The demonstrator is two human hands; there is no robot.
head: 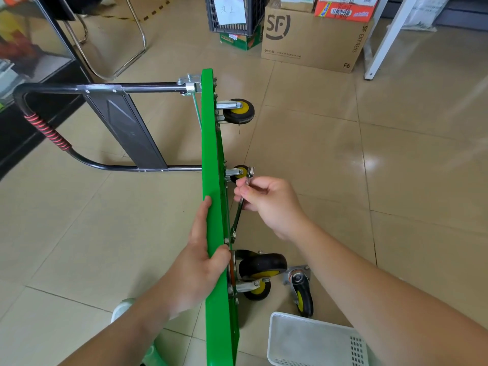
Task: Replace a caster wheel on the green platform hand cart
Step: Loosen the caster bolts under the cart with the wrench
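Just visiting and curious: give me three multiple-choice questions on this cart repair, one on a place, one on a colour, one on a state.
1. Where is the loose caster? A) on the floor beside the white basket B) inside that basket C) on the cart handle
2. What colour are the wheel hubs? A) red B) blue C) yellow
3. How does the green platform stand? A) flat on its wheels B) on its edge C) upside down
Answers: 1 A, it lies next to the basket. 2 C, each wheel centre is yellow. 3 B, the left hand grips its upper edge.
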